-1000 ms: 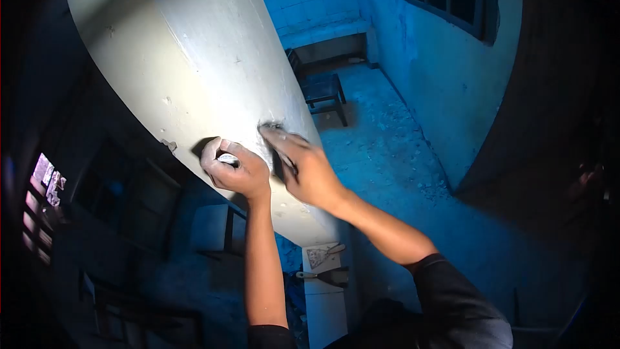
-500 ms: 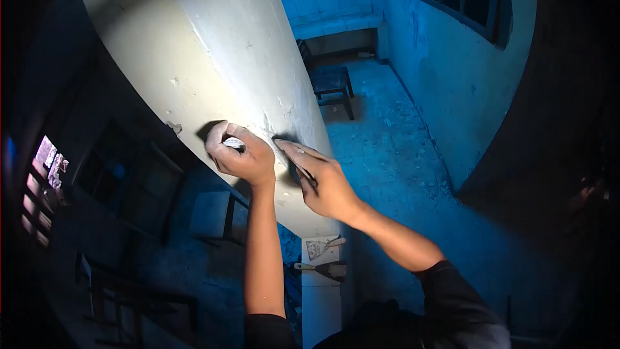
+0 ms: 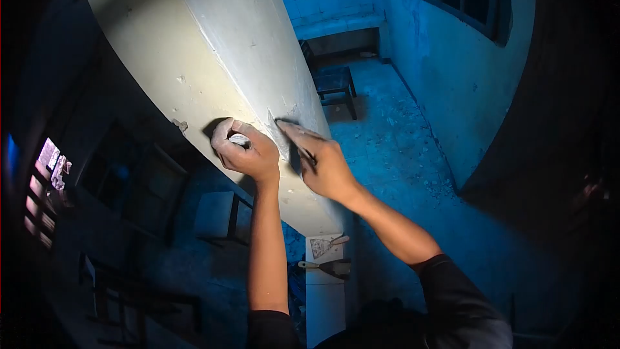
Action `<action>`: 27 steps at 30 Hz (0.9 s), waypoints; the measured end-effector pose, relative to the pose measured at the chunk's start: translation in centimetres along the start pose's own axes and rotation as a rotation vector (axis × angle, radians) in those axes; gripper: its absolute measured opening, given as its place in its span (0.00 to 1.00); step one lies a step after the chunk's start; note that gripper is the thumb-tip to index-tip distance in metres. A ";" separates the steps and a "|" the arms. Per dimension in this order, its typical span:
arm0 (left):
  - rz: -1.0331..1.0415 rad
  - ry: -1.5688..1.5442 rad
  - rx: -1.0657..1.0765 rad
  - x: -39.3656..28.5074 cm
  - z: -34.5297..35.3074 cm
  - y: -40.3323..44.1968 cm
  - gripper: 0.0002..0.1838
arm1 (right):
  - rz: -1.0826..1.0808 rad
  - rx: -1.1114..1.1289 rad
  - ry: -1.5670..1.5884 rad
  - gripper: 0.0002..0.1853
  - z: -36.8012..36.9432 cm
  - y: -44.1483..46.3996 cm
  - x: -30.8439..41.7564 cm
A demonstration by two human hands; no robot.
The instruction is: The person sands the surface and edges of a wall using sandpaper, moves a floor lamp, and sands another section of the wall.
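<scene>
My left hand point(image 3: 252, 154) is curled closed near the edge of the pale wall column point(image 3: 232, 45). A whitish item point(image 3: 239, 140) shows inside its curled fingers, too little of it to name. Just to the right, my right hand point(image 3: 325, 167) grips a thin, dark-edged scraper point(image 3: 305, 156), mostly hidden by the fingers. Its fingers point up along the column, next to a smeared white patch point(image 3: 270, 121). Pale dust or paste coats the fingers of both hands.
Below the column, two putty knives, one whitish point(image 3: 328, 245) and one dark-bladed point(image 3: 331, 267), lie on a narrow white surface point(image 3: 325, 310). A dark stool point(image 3: 334, 81) stands behind on the debris-strewn floor point(image 3: 394, 129). A pale-topped table point(image 3: 216, 213) is at lower left.
My right hand has slid a little upward along the column with the scraper. My left hand stays closed, and the view has shifted slightly.
</scene>
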State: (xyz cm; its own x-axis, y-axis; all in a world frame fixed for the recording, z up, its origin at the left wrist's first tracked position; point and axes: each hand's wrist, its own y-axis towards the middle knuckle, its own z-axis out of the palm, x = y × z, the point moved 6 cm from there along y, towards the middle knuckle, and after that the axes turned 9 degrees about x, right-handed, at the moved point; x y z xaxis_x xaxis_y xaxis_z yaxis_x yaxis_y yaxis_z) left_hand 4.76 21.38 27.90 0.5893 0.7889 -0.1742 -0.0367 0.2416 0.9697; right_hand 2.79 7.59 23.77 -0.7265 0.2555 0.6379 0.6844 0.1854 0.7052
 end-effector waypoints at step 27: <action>0.082 0.043 -0.005 -0.7 -0.2 0.2 0.05 | 0.062 0.030 -0.054 0.35 0.6 -0.9 -3.0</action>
State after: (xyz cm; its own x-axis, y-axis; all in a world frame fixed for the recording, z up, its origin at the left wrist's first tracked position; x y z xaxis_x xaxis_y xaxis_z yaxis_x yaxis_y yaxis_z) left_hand 4.16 21.00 28.14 0.5490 0.8297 -0.1015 -0.0879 0.1780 0.9801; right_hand 4.37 7.25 21.02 -0.6790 0.3182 0.6616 0.7299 0.1959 0.6549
